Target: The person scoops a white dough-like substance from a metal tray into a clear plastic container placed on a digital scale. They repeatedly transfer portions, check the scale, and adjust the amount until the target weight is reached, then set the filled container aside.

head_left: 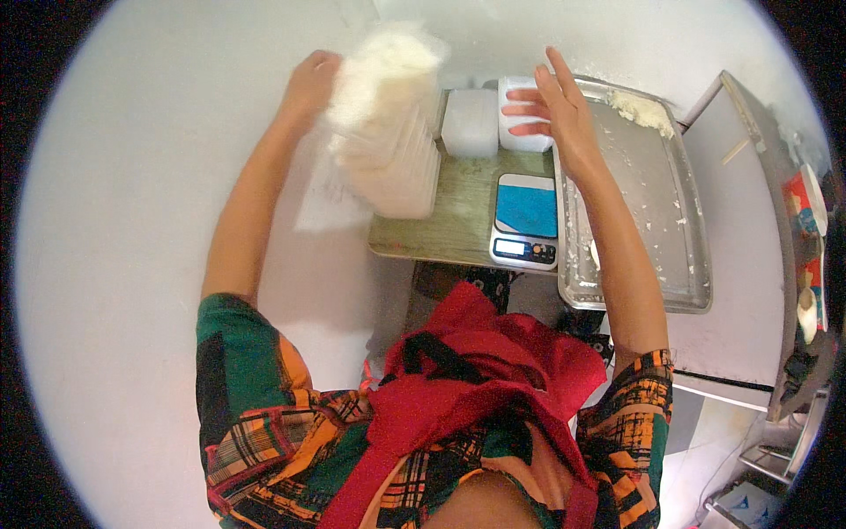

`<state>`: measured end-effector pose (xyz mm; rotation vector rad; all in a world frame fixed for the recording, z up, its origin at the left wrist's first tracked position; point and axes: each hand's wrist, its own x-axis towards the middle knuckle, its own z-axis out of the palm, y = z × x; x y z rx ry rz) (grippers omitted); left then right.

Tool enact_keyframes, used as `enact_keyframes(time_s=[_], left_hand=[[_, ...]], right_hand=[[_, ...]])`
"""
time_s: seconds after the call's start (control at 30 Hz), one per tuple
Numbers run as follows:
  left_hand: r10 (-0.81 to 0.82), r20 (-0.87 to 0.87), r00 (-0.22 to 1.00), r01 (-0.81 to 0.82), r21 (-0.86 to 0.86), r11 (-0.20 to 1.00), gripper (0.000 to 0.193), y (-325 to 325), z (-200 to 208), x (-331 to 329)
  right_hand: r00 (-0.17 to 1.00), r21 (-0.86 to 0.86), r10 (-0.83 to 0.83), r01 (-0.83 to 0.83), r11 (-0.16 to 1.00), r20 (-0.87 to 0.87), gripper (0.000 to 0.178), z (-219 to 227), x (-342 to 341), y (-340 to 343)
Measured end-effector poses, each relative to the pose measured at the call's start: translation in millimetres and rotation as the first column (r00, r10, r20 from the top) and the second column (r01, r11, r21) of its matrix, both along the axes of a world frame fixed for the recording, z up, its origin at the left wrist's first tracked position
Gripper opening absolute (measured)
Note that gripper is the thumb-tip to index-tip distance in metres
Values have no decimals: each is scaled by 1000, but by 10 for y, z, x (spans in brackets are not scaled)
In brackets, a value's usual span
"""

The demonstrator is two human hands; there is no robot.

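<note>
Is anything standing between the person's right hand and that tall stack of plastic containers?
In the picture, the lower translucent containers stand between the right hand and the tall container stack. The hand looks raised above them, so they probably don't block it.

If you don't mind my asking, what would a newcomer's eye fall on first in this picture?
The bright red apron at the lower centre would probably come first. Next, a tall stack of translucent containers stands on the left of the table, pale food on top, the left hand beside it. Then comes the blue-topped scale, just left of the metal tray.
</note>
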<state>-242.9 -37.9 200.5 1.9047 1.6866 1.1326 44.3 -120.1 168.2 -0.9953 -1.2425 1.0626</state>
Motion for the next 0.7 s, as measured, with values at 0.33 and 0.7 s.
enact_keyframes(time_s=[0.33, 0.7], left_hand=[[184, -320, 929, -210, -49, 976, 29, 294, -446, -395], [16, -486, 874, -2, 28, 1000, 62, 123, -542, 31]], right_hand=[[993, -186, -9, -14, 982, -119, 54, -473, 406, -157], [998, -327, -60, 45, 944, -34, 47, -832, 549, -65]])
